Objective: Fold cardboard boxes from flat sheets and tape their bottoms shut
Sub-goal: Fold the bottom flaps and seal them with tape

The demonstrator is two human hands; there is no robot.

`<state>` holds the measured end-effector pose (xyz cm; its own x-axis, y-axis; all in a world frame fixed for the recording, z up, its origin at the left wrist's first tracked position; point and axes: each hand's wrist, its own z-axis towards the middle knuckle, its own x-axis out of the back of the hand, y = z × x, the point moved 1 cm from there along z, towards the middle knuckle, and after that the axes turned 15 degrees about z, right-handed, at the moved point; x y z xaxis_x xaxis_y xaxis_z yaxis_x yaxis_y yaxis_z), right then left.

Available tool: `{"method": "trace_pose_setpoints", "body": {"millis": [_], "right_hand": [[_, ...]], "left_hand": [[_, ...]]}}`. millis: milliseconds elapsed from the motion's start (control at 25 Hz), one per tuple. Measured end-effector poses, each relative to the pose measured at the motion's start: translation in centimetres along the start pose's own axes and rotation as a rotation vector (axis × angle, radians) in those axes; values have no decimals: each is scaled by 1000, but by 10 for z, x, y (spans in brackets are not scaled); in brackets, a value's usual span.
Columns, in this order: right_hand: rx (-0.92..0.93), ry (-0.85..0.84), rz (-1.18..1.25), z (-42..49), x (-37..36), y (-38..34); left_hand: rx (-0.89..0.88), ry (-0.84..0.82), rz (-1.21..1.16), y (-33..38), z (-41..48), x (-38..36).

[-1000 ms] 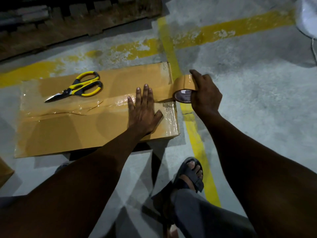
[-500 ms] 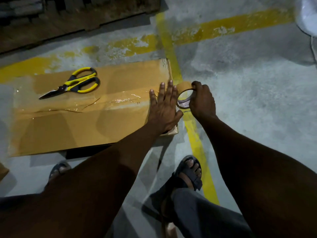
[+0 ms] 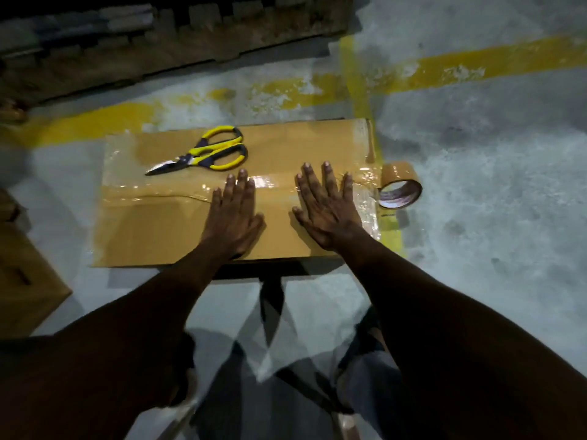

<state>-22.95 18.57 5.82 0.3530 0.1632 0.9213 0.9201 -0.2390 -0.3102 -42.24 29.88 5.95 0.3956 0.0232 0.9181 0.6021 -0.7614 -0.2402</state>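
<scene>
A brown cardboard box (image 3: 152, 230) stands on the concrete floor with its taped bottom facing up. A glossy strip of tape (image 3: 273, 182) runs along the middle seam. My left hand (image 3: 235, 214) lies flat on the box near the seam, fingers straight. My right hand (image 3: 327, 208) presses flat on the tape close to the box's right edge. The brown tape roll (image 3: 400, 188) hangs at the right edge, still joined to the strip, with no hand on it. Yellow-handled scissors (image 3: 206, 152) lie on the far half of the box.
Another cardboard box (image 3: 28, 281) sits at the left edge. A wooden pallet (image 3: 158, 36) lies along the far side. Yellow painted lines (image 3: 359, 77) cross the grey floor. My legs fill the lower part of the view.
My right hand let go of the tape roll and now lies flat on the box. My left hand slid left along the seam. The roll hangs at the right edge.
</scene>
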Motion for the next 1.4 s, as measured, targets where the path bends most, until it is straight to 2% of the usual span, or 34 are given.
{"method": "trace_pose_setpoints", "body": {"millis": [160,240,320,400,560,680,880,1080,1240,1400], "right_hand": [[157,-44,-34,31,-14,-70],[187,-8,36,45,-16,-105],[174,110,150,64,-10,-133],[137,166,155,89,-3,-144],[-20,-7,0,124,25,-139],[-74,15,-99,108,41,-136],[-419,-47,283,37,54,-99],[-552,-42,357,-47,72,-23],[-578,202,481,-78,73,2],[-753,461,642,-78,65,27]], "left_hand": [[54,-55,-34,-80,-44,-26],[124,-75,-64,-110,-59,-39],[218,-81,-80,-137,-71,-48],[299,-121,-99,-155,-78,-50],[360,-250,-171,-148,-73,-29],[278,-353,-201,-128,-70,-7],[-70,-405,-120,-88,-66,37],[-315,-438,-110,-4,-36,96],[-427,-357,-49,57,9,143],[-440,-219,-71,90,61,163]]}}
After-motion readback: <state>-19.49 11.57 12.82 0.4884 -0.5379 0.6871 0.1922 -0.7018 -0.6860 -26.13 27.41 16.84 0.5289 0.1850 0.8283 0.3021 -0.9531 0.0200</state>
